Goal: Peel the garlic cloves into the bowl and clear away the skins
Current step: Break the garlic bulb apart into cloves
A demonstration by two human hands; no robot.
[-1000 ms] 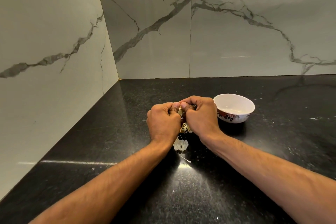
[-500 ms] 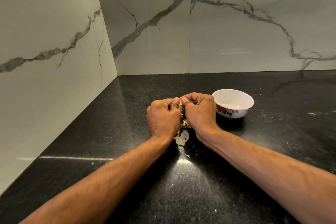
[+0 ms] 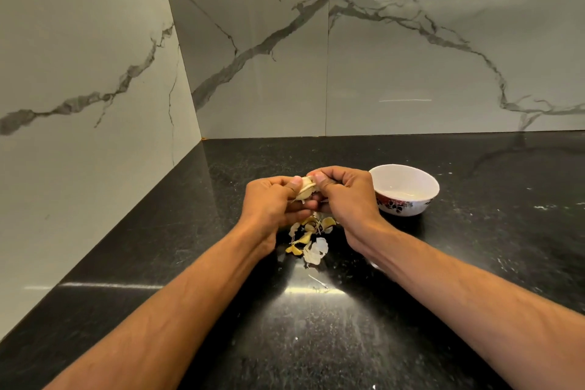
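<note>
Head view shows both hands raised just above a black counter [image 3: 177, 241], working one garlic clove [image 3: 306, 189] between them. Left hand [image 3: 274, 206] has its fingers curled under the clove, thumb pressed on top. Right hand [image 3: 343, 199] pinches the clove's other end between thumb and curled fingers. Pale flesh is exposed along the clove's upper edge, so the peeling step appears to be under way, not finished.

A loose heap of skins [image 3: 309, 237] lies on the counter directly beneath the hands. A white bowl [image 3: 405, 180] with a dark floral band stands just beside the right hand; I cannot make out any cloves in it.

Assessment: the next move calls for stripping the remaining skin with the thumbs, then carrying the bare clove rightward into the bowl. Clearing the skins remains outstanding.
</note>
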